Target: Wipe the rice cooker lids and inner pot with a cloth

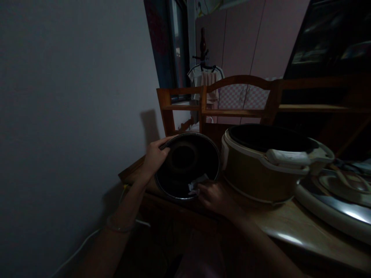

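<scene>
A round dark inner pot [185, 158] is tilted toward me at the table's left end, its mouth facing the camera. My left hand [156, 156] grips its upper left rim, thumb inside and fingers behind the wall. At the lower right of the rim, my right hand [213, 195] is closed on a pale crumpled wipe [197, 184], which lies against the pot's inner wall. Whether the wipe is paper or cloth I cannot tell in the dim light.
A large cooker body [257, 173] with pale handles stands right of the pot. Farther right lies a shiny lid [342, 197] on the table [278, 227]. A wooden shelf rail [237, 112] runs behind, and a white wall [87, 96] borders the left.
</scene>
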`<state>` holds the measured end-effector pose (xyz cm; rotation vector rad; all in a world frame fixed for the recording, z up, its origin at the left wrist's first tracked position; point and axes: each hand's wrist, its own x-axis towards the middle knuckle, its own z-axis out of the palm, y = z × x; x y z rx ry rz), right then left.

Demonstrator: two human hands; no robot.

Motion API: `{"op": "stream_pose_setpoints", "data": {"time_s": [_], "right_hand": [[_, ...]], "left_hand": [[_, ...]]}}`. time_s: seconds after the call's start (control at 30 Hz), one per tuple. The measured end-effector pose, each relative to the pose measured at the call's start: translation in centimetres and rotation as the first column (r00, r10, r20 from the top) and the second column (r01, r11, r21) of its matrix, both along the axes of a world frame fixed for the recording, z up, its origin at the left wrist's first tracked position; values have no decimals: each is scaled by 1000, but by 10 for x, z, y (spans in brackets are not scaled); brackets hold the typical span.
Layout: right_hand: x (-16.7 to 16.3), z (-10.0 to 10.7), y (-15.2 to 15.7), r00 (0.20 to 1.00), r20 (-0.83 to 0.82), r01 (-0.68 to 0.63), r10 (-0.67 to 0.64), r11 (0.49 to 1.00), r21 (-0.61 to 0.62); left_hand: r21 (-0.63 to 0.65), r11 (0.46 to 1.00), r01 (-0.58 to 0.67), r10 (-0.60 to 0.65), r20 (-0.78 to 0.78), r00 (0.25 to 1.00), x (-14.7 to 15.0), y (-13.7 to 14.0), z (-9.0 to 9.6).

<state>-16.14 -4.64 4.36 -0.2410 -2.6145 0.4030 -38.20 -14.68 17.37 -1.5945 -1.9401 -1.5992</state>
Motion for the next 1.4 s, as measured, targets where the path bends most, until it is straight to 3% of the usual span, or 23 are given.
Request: {"op": "stream_pose_setpoints", "data": {"time_s": [0.07,0.17,0.4,0.53,0.77,1.1,1.3,1.4], "right_hand": [[-1,3,0,999,-17,-45,43,987,-153],[-2,8,-1,987,-92,-155,130,918,-365],[-10,-2,3,979,-151,-198,140,840,-506],[-13,-8,6,983,-118,-178,139,872,-455],[-17,-23,12,993,5,-114,119,963,-243],[-15,-15,12,972,-53,-233,228,962,-139],[-13,-13,10,986,-28,-166,165,983,-75],[-12,-7,7,999,21,-34,36,994,-102]], "left_hand": [[-1,1000,5,-5,-7,1000,0,0,0],[17,1000,14,-14,-29,999,0,1,1],[5,1000,2,-2,-52,999,3,1,2],[14,1000,5,-4,-65,998,5,1,2],[0,1000,3,-3,-53,999,0,2,1],[7,1000,1,-1,-57,998,-6,1,1],[23,1000,3,-2,-31,1000,-8,0,-1],[22,1000,10,-9,-53,999,-7,0,-2]]}}
